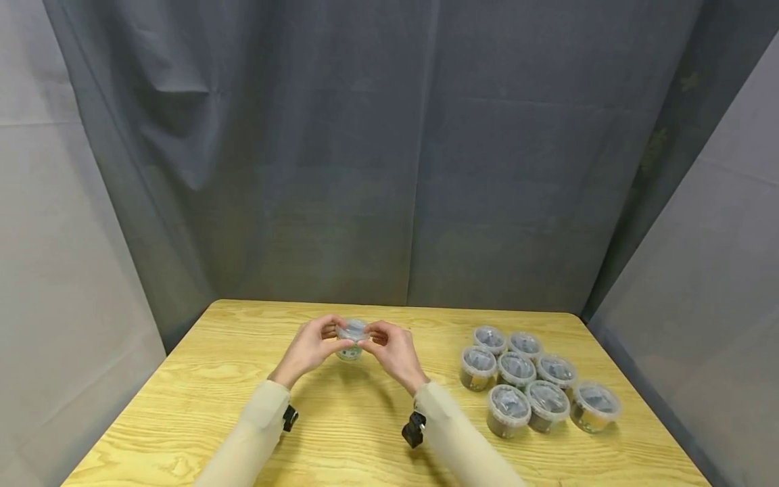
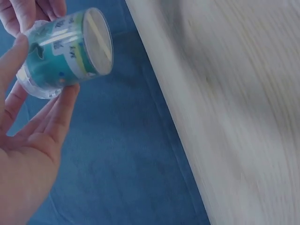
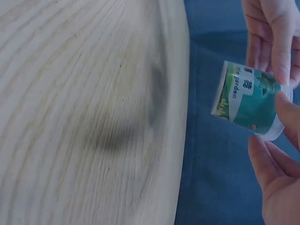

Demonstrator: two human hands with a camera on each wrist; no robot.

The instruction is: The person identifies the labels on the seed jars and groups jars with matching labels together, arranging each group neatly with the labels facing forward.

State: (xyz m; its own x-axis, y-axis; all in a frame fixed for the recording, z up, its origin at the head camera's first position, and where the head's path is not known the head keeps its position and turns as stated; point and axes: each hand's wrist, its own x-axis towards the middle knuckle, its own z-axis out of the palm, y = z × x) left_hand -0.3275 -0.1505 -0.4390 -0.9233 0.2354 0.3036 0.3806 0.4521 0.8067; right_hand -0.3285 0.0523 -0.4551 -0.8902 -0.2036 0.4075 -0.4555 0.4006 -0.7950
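Observation:
Both hands hold one small clear plastic cup (image 1: 351,338) with a teal label above the middle of the wooden table (image 1: 182,379). My left hand (image 1: 313,346) grips its left side, fingers curled round the rim. My right hand (image 1: 389,348) pinches the right side near the lid. In the left wrist view the cup (image 2: 65,51) lies tilted between my fingertips (image 2: 63,110), its base showing. The right wrist view shows the cup (image 3: 248,101) held between thumb and fingers (image 3: 281,51).
Several lidded clear cups (image 1: 529,382) filled with dark matter stand clustered on the table's right side. A grey curtain (image 1: 389,155) hangs behind the table. The table's far edge and the blue cloth beyond it show in both wrist views.

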